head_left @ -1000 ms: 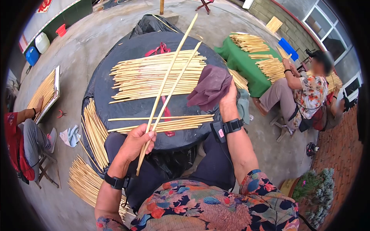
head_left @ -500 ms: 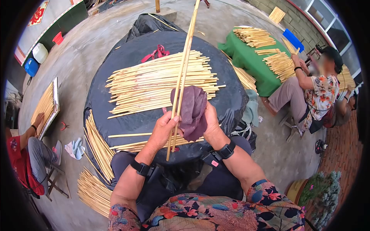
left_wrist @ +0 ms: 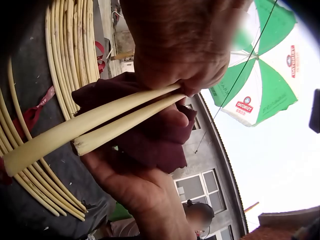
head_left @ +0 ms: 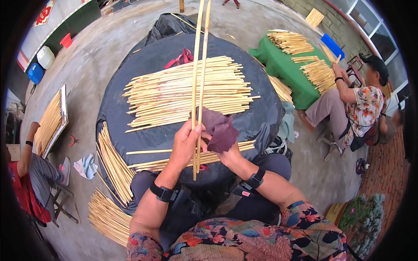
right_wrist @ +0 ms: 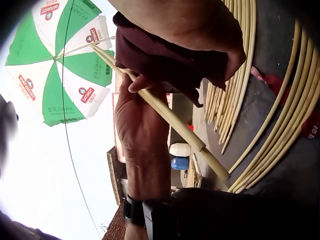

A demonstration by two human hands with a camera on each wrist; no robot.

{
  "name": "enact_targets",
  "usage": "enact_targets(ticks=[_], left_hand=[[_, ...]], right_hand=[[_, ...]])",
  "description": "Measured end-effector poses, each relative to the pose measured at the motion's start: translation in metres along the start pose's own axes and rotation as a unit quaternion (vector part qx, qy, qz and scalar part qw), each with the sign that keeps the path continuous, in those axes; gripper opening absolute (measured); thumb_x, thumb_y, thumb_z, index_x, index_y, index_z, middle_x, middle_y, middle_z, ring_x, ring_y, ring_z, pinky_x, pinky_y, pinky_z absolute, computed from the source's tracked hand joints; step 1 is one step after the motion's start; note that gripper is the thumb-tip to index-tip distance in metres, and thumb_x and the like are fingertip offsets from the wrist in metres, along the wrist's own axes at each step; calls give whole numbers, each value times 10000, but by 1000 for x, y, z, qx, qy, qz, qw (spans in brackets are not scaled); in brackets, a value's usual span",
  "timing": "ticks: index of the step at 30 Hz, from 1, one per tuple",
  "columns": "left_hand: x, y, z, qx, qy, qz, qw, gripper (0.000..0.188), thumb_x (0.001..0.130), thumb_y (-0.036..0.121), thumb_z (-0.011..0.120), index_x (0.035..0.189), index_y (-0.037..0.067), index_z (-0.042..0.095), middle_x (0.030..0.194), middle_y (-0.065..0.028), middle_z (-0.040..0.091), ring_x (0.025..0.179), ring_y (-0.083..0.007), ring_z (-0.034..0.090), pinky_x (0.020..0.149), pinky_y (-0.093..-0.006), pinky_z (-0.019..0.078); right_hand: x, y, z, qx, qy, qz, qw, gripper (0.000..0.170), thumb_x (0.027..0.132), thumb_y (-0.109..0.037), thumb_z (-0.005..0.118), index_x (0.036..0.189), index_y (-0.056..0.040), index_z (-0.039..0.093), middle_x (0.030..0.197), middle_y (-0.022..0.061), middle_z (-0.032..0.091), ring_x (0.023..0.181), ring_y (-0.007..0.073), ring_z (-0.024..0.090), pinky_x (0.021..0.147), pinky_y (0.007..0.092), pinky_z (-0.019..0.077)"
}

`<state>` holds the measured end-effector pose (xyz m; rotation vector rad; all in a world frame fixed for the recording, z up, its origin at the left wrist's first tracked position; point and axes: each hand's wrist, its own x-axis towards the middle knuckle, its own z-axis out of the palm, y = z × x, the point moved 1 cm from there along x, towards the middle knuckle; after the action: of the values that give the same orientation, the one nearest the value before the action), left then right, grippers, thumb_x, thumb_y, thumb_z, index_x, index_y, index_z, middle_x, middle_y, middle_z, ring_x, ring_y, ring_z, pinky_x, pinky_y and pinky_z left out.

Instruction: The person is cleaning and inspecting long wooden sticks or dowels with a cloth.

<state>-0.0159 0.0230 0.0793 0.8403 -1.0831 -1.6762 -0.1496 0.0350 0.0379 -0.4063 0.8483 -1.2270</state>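
My left hand [head_left: 186, 141] pinches two long pale sticks [head_left: 194, 89] near their lower ends; they stand nearly upright in the head view and run past its top edge. Beside it, my right hand [head_left: 230, 155] holds a crumpled dark purple cloth [head_left: 221, 130] close against the sticks. In the left wrist view the cloth [left_wrist: 155, 142] lies behind the two stick ends [left_wrist: 95, 140]. From the right wrist the cloth [right_wrist: 160, 55] hangs under my right hand [right_wrist: 200, 25], with my left hand [right_wrist: 142, 120] on the sticks. Some fingers are hidden by the cloth.
A wide layer of sticks [head_left: 174, 95] and a smaller row [head_left: 161, 165] lie on the dark-covered round table [head_left: 117, 104]. More bundles [head_left: 114, 161] lean at its left. People sit at both sides, one by a green-covered table [head_left: 265, 56].
My hands have come together, bringing the cloth from the right to the sticks. The sticks have swung from slanting to nearly upright. The cloth has since shifted slightly right.
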Motion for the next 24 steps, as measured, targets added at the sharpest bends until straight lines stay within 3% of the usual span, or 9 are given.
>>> enact_targets(ticks=[2,5,8,10,12,14,18,22,24], left_hand=[[-1,2,-4,-15,1,-4,1000,183,916,193,406,912,24,475,725,-133,587,451,-143,528,438,-225,433],[-5,2,-2,72,-15,-43,996,181,916,182,402,898,14,466,723,-136,606,438,-107,502,420,-208,413],[-6,8,-1,84,-38,-58,994,195,919,188,398,873,11,466,649,-131,590,417,-101,479,402,-205,393],[-6,7,-4,99,-15,-24,995,202,921,197,395,877,12,463,621,-134,583,409,-100,470,402,-198,386],[-8,10,-5,98,4,-5,995,205,922,207,397,876,18,464,607,-130,580,404,-97,464,397,-193,377],[-9,14,-7,135,-7,-24,991,203,923,206,398,868,24,468,583,-119,572,405,-88,462,388,-190,365],[-12,12,2,218,-24,-24,975,193,927,192,384,866,30,471,571,-113,572,400,-83,451,380,-192,350],[-13,9,6,225,-54,-56,971,192,932,183,364,874,28,460,597,-119,585,407,-99,465,386,-197,359],[-14,9,8,215,-55,-61,973,190,931,185,360,883,34,466,606,-127,589,402,-101,466,387,-190,358]], right_hand=[[-1,2,-5,-54,-5,3,998,326,882,-235,462,1147,-50,429,1042,74,528,900,198,569,675,317,511],[-4,6,-3,-42,-141,-30,989,357,809,-247,599,1100,-73,486,1010,35,546,849,131,562,655,286,503],[-5,0,0,-91,-141,-108,980,207,857,-213,515,976,-43,529,881,34,576,755,110,553,639,262,471],[-7,-18,12,-221,-67,-72,970,185,869,-180,477,965,-32,531,877,48,581,746,112,558,633,264,477],[1,-19,11,-216,-76,-136,964,178,873,-137,446,987,-23,522,874,56,584,759,121,565,654,258,481],[5,-20,7,-76,-37,-146,986,178,873,-107,430,1001,-20,517,880,60,588,771,125,565,674,255,480],[4,-22,1,-106,-59,-207,971,202,875,-160,423,987,-28,527,880,66,589,785,115,557,684,254,473],[-3,-22,-1,-147,-136,-190,961,250,855,-230,436,956,-26,540,844,71,584,743,118,562,647,236,469],[-12,-22,8,-40,-198,-117,972,296,834,-276,444,929,-15,546,784,70,575,667,125,557,575,232,461]])
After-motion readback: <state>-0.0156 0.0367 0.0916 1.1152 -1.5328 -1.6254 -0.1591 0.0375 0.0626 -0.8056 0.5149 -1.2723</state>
